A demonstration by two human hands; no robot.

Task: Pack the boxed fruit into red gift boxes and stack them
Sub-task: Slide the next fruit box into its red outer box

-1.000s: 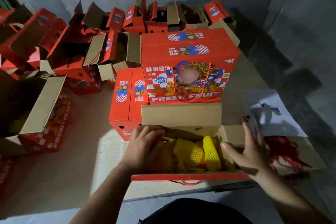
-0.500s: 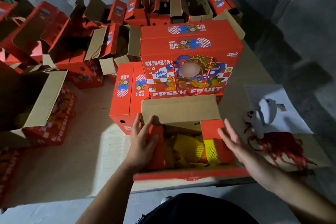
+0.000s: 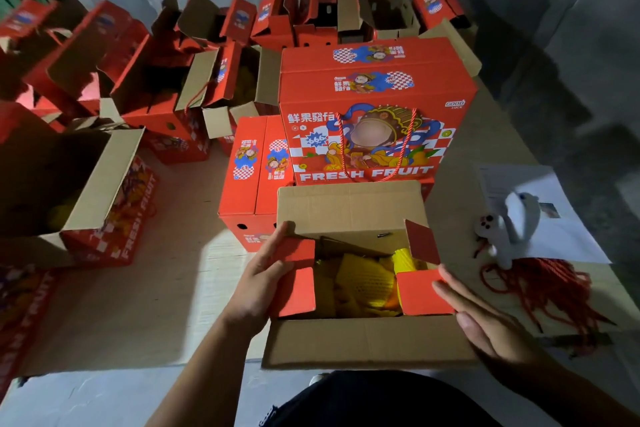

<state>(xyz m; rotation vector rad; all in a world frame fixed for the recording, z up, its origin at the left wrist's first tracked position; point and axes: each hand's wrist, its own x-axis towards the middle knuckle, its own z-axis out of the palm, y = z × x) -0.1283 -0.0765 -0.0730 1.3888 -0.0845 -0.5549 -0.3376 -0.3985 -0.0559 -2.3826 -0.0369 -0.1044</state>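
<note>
Sitting between both hands (image 3: 263, 279) (image 3: 485, 319): open gift box (image 3: 363, 340).

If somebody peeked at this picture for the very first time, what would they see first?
Probably the big closed red gift box standing in the middle, with its cartoon picture and the words FRESH FRUIT. Right in front of it is an open box with fruit in yellow net sleeves inside, and the left hand and right hand are on its small red side flaps. Lots more open red boxes crowd the back and left.
</note>
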